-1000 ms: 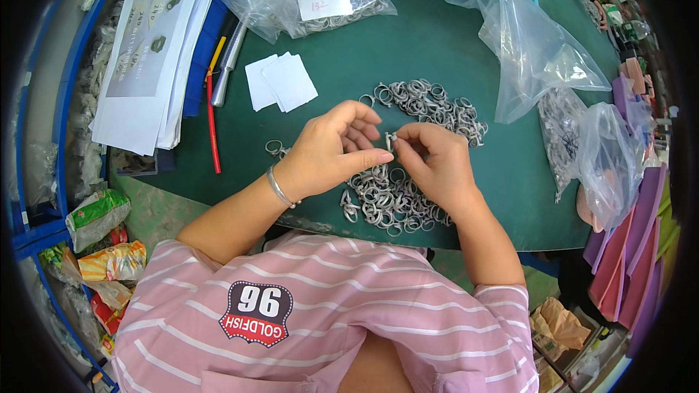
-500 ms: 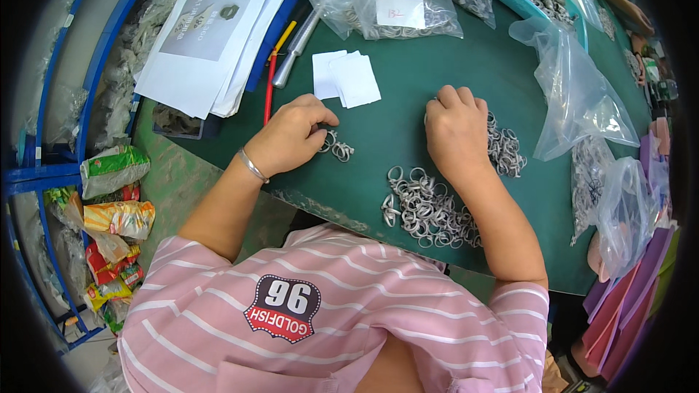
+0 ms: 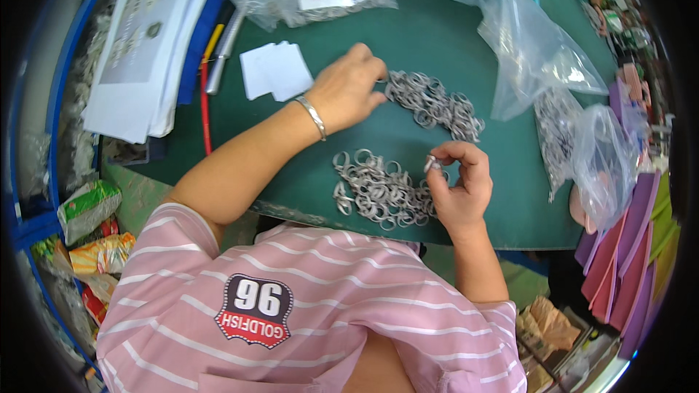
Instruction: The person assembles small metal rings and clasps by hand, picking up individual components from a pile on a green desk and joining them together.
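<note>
While the right hand (image 3: 460,188) is raised just above the bench (image 3: 408,29), a small silver ring (image 3: 431,163) is pinched between its thumb and fingertips; grip closed on that one piece, other fingers curled. Near pile of rings (image 3: 378,193) is lying at 9 o'clock from that hand, just beside it, touching the heel of the palm. Left hand (image 3: 348,87) is stretched out to 12 o'clock, palm down, fingers bent onto the edge of the far pile of rings (image 3: 435,103); whether anything is actually gripped there cannot be told, fingertips are hidden. Far pile is strung out with its long axis from 10 to 4 o'clock, and is nearer the left hand. White paper slips (image 3: 275,70) at 9 o'clock of the left hand, clear plastic bags (image 3: 542,51) at 2 o'clock
</note>
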Tool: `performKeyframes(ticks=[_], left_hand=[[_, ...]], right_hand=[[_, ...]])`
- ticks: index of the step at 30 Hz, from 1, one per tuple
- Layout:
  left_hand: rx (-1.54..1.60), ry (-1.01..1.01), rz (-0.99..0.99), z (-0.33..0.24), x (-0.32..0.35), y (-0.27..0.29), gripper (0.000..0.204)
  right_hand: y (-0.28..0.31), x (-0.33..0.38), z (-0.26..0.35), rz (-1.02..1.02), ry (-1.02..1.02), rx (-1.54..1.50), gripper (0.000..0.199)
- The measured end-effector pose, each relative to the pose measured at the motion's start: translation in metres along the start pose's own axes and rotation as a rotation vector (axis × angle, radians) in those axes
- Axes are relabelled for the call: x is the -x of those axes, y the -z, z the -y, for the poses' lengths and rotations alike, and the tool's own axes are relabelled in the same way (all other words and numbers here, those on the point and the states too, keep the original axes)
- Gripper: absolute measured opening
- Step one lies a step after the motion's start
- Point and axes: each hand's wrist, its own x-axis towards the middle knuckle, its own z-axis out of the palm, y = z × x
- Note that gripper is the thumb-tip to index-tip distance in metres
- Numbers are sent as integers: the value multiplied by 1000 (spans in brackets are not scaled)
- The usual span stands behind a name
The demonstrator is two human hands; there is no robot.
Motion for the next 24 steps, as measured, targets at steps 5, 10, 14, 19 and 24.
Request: performKeyframes(ticks=[5, 10, 14, 19, 24], left_hand=[[0, 49, 46, 4, -1, 1, 14], [367, 346, 2, -24, 18, 17, 9], [921, 571, 103, -43, 41, 23, 16], [1456, 846, 65, -60, 50, 23, 13], [1739, 976, 171, -55, 45, 21, 9]], right_hand=[[-1, 14, -2, -105, -31, -119, 35], [3, 11, 1, -41, 57, -102, 29], [10, 1, 4, 289, 184, -9, 24], [3, -23, 0, 245, 169, 307, 28], [-4, -46, -27, 280, 218, 529, 21]])
